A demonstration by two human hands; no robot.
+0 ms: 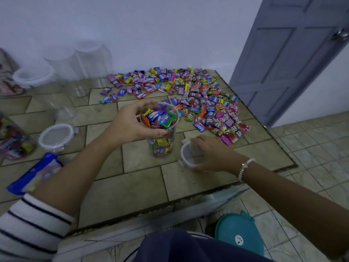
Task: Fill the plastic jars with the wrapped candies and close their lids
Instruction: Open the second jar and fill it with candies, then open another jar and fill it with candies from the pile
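spreading across most of the view, the tiled surface (132, 186) is a raised slab of glossy beige tiles with dark grout, and it carries everything. heaped at its far right, the wrapped candies (188, 91) lie in a loose pile of small, crinkly rectangles in purple, red, blue and yellow, near enough to scoop from. against the wall at the far left stand the empty jars (90, 61), tall clear plastic cylinders, likely waiting their turn. in the middle, upright, stands the filled jar (160, 137), clear-walled and packed with candies to its mouth. the left hand (130, 123) is clamped on its rim, fingers and thumb curled round the opening, apparently to steady it for closing. just right of its base the lid (190, 156) lies flat, a round translucent disc with a white rim and small clip tabs. the right hand (209, 154) is closed on it, fingers at the far edge and thumb at the near one, probably ready to lift it onto the jar. filling looks done for this jar; capping is not.
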